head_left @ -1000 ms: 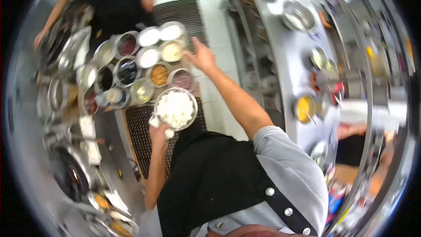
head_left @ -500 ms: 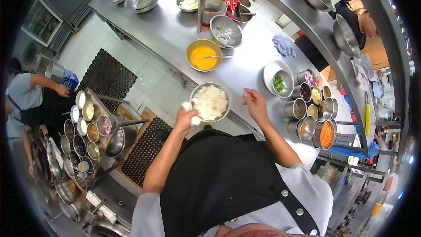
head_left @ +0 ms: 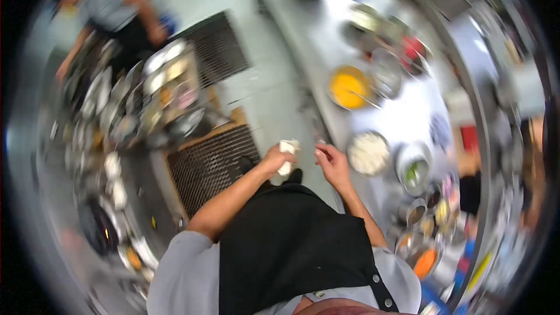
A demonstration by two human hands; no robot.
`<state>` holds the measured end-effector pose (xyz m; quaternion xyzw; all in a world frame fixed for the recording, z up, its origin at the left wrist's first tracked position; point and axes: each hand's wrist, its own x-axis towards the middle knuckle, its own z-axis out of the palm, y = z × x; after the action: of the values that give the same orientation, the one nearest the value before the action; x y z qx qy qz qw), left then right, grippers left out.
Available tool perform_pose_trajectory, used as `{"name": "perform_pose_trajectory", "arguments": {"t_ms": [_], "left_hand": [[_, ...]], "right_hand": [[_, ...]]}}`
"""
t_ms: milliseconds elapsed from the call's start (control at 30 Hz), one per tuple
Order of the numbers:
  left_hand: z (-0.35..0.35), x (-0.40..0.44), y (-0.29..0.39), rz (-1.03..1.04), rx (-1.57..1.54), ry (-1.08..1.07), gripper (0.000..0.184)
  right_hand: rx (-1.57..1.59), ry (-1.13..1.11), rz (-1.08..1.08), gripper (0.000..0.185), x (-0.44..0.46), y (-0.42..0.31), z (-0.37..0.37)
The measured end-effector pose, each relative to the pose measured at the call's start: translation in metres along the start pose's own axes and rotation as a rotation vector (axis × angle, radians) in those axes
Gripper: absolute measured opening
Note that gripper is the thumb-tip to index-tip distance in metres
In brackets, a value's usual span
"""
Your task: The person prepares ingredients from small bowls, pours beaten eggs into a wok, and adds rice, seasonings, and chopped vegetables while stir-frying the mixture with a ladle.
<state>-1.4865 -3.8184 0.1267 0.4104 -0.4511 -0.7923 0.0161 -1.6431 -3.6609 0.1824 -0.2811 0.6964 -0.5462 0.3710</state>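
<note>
My left hand (head_left: 275,160) is closed on a folded white cloth (head_left: 287,157) in front of my apron. To its right, my right hand (head_left: 332,164) hangs near the counter's edge with its fingers curled; what they hold, if anything, is too small and blurred to tell. The bowl of white rice (head_left: 368,153) stands on the steel counter, just right of my right hand and apart from it. Behind it is a bowl of yellow liquid (head_left: 349,87) with a spoon in it. A bowl with chopped greens (head_left: 414,169) sits to the right of the rice.
Another person (head_left: 114,9) stands at the upper left, beside a stand of ingredient containers (head_left: 175,70). Black mats (head_left: 213,166) lie on the floor. Several ingredient pots (head_left: 426,262) stand at the lower right, under a metal shelf. A lit burner shows at the left.
The rice bowl has gone from my left hand to the counter; the white cloth is still in that hand. My right hand's fingers have curled in. The view has turned and blurred.
</note>
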Motion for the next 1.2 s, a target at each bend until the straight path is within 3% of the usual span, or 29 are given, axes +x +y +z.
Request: {"name": "perform_pose_trajectory", "arguments": {"t_ms": [133, 200, 233, 333, 367, 400, 467, 533, 600, 700, 800, 867, 933, 1000, 1033, 1133, 1200], "left_hand": [[-0.118, -0.085, -0.040, 0.038, -0.166, 0.395, 0.035], [-0.176, -0.131, -0.073, 0.196, -0.373, 0.702, 0.026], [-0.201, -0.161, -0.085, 0.253, -0.535, 0.782, 0.024], [-0.280, -0.254, -0.122, 0.423, -0.912, 1.008, 0.017], [-0.309, -0.288, -0.135, 0.430, -0.913, 1.081, 0.022], [-0.336, -0.318, -0.153, 0.580, -1.001, 1.200, 0.025], [-0.389, -0.391, -0.165, 0.678, -1.292, 1.444, 0.026], [-0.449, -0.467, -0.183, 0.788, -1.335, 1.439, 0.047], [-0.508, -0.530, -0.192, 0.863, -1.341, 1.476, 0.057], [-0.607, -0.600, -0.199, 0.851, -1.313, 1.612, 0.065], [-0.708, -0.644, -0.212, 0.842, -1.472, 1.630, 0.071], [-0.761, -0.659, -0.214, 0.745, -1.568, 1.628, 0.069], [-0.803, -0.650, -0.223, 0.778, -1.585, 1.610, 0.039], [-0.837, -0.633, -0.239, 0.842, -1.734, 1.667, 0.023], [-0.819, -0.633, -0.225, 0.889, -1.749, 1.629, 0.031], [-0.796, -0.626, -0.198, 1.047, -1.814, 1.586, 0.024], [-0.769, -0.632, -0.178, 1.031, -1.828, 1.652, 0.019]], "right_hand": [[-0.393, -0.346, -0.188, 0.030, 0.025, 0.000, 0.069], [-0.485, -0.486, -0.258, 0.032, 0.034, -0.005, 0.104], [-0.461, -0.550, -0.143, 0.033, 0.033, -0.020, 0.126], [-0.562, -0.724, -0.117, 0.034, 0.047, -0.023, 0.192], [-0.602, -0.808, -0.185, 0.033, 0.064, -0.018, 0.222], [-0.614, -0.848, -0.206, 0.033, 0.074, -0.012, 0.250], [-0.715, -0.943, -0.352, 0.032, 0.076, -0.028, 0.325], [-0.714, -1.010, -0.417, 0.031, 0.069, -0.044, 0.416], [-0.578, -1.116, -0.321, 0.034, 0.058, -0.053, 0.508], [-0.707, -1.246, -0.589, 0.031, 0.025, -0.069, 0.628], [-0.697, -1.329, -0.619, 0.031, -0.031, -0.108, 0.698], [-0.644, -1.373, -0.597, 0.033, -0.049, -0.105, 0.719], [-0.777, -1.415, -0.644, 0.033, -0.059, -0.109, 0.728], [-0.822, -1.446, -0.604, 0.033, -0.057, -0.105, 0.732], [-0.855, -1.474, -0.553, 0.033, -0.054, -0.100, 0.731], [-0.854, -1.461, -0.509, 0.034, -0.034, -0.080, 0.737], [-0.846, -1.467, -0.505, 0.035, -0.001, -0.054, 0.750]]}}
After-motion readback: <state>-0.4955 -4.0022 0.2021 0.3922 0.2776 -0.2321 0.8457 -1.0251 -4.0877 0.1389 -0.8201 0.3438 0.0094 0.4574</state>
